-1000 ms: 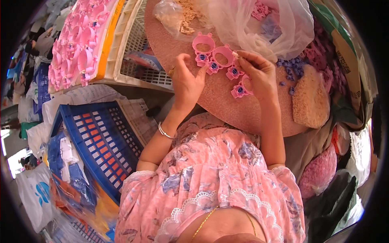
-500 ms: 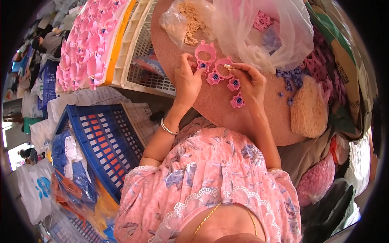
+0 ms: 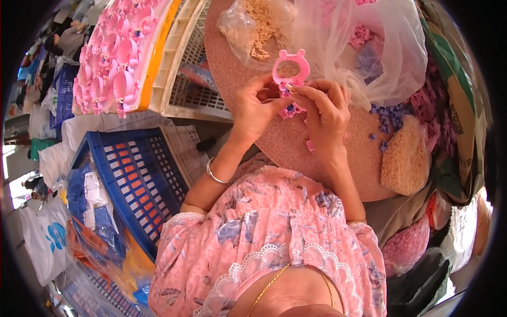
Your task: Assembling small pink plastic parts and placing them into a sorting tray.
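Note:
My left hand (image 3: pixel 254 110) pinches a pink plastic piece (image 3: pixel 304 66) with a round open frame and two small ears. Its lower part carries a small blue insert, partly covered by my fingers. Close against it, my right hand (image 3: pixel 327 112) is closed, thumb and forefinger around a small cream-coloured piece (image 3: pixel 292 90) touching the pink part just under the ring. Another pink piece (image 3: pixel 310 144) lies on the round table (image 3: pixel 346 174), mostly hidden under my right hand.
A clear bag of cream pieces (image 3: pixel 260 31) and a larger bag with pink parts (image 3: pixel 360 35) stand at the back. Small blue parts (image 3: pixel 390 116) and a cream pile (image 3: pixel 405 158) lie right. Pink rings (image 3: pixel 124 84) fill a tray at left, above a blue basket (image 3: pixel 97 142).
My hands have come together. The cream piece in my right hand has moved left to the pink piece held by my left. My right hand now covers most of the pieces on the table.

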`<state>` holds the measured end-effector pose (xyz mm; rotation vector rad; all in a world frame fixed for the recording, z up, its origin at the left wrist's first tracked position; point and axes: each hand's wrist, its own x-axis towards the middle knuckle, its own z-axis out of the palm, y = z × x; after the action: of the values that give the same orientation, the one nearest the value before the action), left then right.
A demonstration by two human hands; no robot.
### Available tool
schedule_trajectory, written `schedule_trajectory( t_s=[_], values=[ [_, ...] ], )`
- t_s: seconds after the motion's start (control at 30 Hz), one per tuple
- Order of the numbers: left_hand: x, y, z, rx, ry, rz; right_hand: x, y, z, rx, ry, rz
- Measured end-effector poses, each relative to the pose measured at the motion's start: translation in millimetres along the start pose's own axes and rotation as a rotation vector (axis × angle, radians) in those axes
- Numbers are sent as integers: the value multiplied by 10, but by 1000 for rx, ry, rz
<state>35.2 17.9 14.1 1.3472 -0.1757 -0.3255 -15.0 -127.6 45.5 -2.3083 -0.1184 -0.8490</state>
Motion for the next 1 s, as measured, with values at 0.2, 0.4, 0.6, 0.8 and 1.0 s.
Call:
schedule_trajectory(
  t_s=[0.2, 0.4, 0.6, 0.8, 1.0],
  values=[
    [-15, -105, 67, -14, 8, -3, 2, 17, -30, -121, -90, -8],
    [-52, -11, 85, 279, -2, 109, 66, -54, -94, -247, -183, -46],
    [-70, 61, 47, 42, -82, 14, 110, -114, -133, -221, -167, -47],
    [-114, 163, -15, -151, -120, -176, 179, -108, -301, -135, -106, -37],
    [-161, 159, -13, 26, -110, -23, 138, -121, -234, -106, -165, -102]
  ],
)
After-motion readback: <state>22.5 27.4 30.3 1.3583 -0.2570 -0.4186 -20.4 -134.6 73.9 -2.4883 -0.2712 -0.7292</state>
